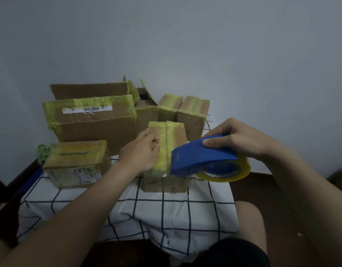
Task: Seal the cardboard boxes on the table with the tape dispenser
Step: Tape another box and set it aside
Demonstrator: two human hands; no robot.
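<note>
Your left hand (pixel 141 153) flat on top of centre box (pixel 166 182); fingers straight, grip wide, pressing left flap. Your right hand (pixel 233 140) over blue tape dispenser (pixel 201 155); grip closed round its top plate. Dispenser nose at near top edge of centre box, by yellowish taped seam; tape roll (pixel 241 171) hangs off box's right side. Centre box on cloth-covered table (pixel 166 214); low taped box (pixel 75 164) front left; large labelled box (pixel 97 124) behind it; open box (pixel 147 110), small taped box (pixel 170 106), taller taped box (pixel 193 116) along back.

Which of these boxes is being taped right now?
The front-centre box alone: the left hand rests on it, and the right hand holds the dispenser at its near edge.
</note>
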